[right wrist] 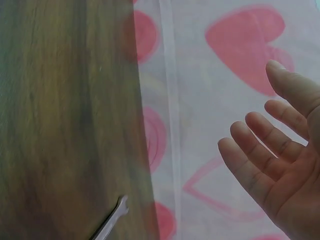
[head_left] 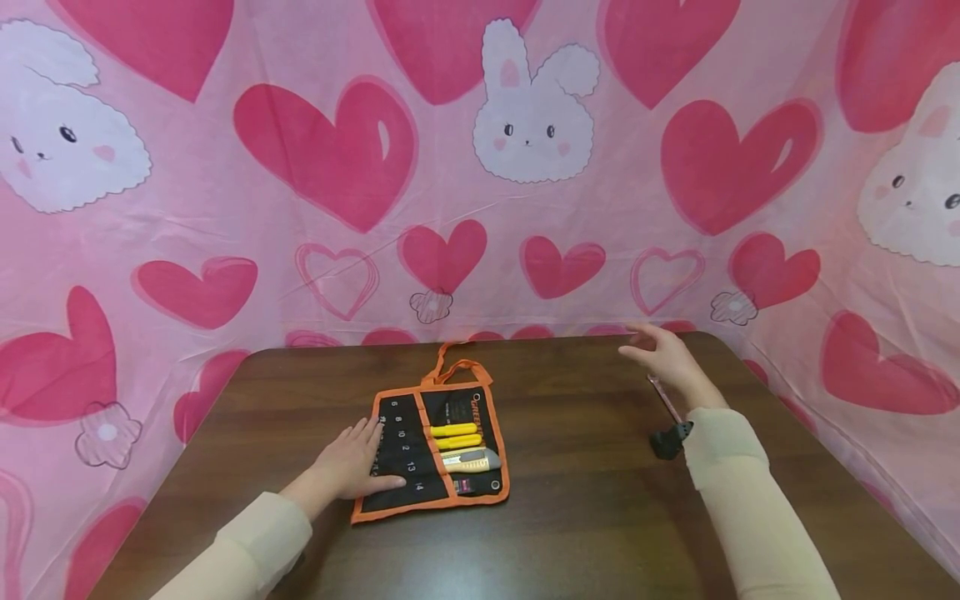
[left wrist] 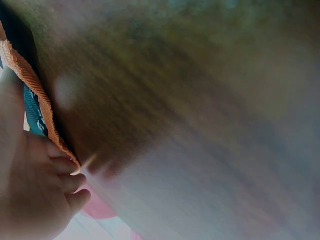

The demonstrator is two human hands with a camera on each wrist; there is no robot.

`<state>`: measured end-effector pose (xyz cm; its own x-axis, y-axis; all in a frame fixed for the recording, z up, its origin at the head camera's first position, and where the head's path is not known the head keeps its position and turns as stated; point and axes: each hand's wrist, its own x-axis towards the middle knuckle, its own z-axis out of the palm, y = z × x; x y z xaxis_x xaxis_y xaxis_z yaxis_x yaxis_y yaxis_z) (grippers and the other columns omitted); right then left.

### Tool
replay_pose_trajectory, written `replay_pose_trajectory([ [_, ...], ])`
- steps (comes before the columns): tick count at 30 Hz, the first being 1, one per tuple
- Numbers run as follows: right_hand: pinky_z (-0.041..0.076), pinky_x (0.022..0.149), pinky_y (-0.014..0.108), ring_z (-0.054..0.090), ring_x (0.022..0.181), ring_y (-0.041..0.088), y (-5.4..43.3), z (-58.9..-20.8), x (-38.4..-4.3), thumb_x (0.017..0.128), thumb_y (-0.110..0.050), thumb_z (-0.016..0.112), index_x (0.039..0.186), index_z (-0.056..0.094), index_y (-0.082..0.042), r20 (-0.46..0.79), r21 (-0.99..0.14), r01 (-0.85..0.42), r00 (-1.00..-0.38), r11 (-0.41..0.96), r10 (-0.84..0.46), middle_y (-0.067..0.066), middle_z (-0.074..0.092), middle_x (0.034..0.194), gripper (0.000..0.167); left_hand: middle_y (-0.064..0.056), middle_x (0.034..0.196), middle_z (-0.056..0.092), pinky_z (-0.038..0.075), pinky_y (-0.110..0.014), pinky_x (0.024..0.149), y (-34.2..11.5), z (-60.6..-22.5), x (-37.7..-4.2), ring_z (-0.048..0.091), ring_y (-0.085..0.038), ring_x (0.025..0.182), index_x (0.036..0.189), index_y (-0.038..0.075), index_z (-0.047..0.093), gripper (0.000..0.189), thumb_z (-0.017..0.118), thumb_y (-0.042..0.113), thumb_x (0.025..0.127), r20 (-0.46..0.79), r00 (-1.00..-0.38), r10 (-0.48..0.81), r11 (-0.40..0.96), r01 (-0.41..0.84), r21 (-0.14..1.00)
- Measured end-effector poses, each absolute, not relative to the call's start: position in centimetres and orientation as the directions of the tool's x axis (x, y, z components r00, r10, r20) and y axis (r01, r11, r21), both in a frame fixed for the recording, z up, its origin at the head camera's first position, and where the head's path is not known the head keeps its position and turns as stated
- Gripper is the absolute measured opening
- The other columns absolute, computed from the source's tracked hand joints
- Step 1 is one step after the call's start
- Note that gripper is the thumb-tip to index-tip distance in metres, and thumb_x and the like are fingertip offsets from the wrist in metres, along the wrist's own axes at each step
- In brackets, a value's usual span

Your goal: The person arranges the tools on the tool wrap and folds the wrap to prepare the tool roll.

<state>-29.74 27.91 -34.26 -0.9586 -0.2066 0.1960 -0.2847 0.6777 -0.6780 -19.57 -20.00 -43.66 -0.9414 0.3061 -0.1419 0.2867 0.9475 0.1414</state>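
A black tool roll [head_left: 408, 446] with orange trim lies spread on the table. Its left half has numbered pockets; the right half holds two yellow handles [head_left: 457, 436], a yellow-and-grey utility knife [head_left: 472, 461] and a small dark packet [head_left: 467, 487]. My left hand [head_left: 348, 461] rests flat on the roll's left edge, fingers extended. In the left wrist view its fingertips lie along the orange binding [left wrist: 42, 105]. My right hand [head_left: 663, 358] is raised over the table's far right, fingers loosely spread and holding nothing. Below it a metal wrench [right wrist: 112, 217] lies on the wood.
The brown wooden table [head_left: 555, 533] ends at a pink cloth backdrop [head_left: 465, 200] with hearts and rabbits. An orange tie strap [head_left: 442, 362] trails from the top of the roll toward the far edge. A black device [head_left: 666, 442] shows beside the right cuff.
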Motion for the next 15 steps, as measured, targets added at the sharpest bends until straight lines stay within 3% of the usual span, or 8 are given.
replay_pose_trajectory([
  [2, 0.05, 0.058, 0.037, 0.053, 0.076, 0.029, 28.5, -34.6, -29.7, 0.089, -0.027, 0.062, 0.134, 0.042, 0.0, 0.188, -0.679, -0.271, -0.962, 0.682, -0.196, 0.024, 0.052, 0.112, 0.057, -0.026, 0.143, 0.029, 0.021, -0.053, 0.104, -20.0, -43.7, -19.6, 0.025, -0.041, 0.131, 0.137, -0.008, 0.035, 0.106, 0.055, 0.072, 0.071, -0.142, -0.942, 0.304, 0.948, 0.286, 0.138],
  [7, 0.051, 0.062, 0.036, 0.057, 0.074, 0.023, 29.6, -35.5, -29.6, 0.09, -0.026, 0.062, 0.133, 0.04, 0.005, 0.171, -0.668, -0.242, -0.97, 0.704, -0.171, 0.027, 0.053, 0.111, 0.058, -0.025, 0.143, 0.029, 0.023, -0.054, 0.104, -20.0, -43.7, -19.6, 0.026, -0.041, 0.13, 0.136, -0.008, 0.036, 0.105, 0.056, 0.072, 0.071, -0.141, -0.943, 0.303, 0.949, 0.285, 0.137],
  [15, 0.052, 0.073, 0.041, 0.057, 0.091, 0.036, 31.0, -36.7, -29.3, 0.091, -0.028, 0.059, 0.131, 0.04, 0.008, 0.159, -0.663, -0.22, -0.975, 0.716, -0.153, 0.03, 0.051, 0.115, 0.057, -0.025, 0.143, 0.029, 0.022, -0.054, 0.104, -19.9, -43.6, -19.6, 0.026, -0.041, 0.13, 0.136, -0.008, 0.036, 0.105, 0.055, 0.072, 0.071, -0.14, -0.942, 0.304, 0.948, 0.285, 0.138],
])
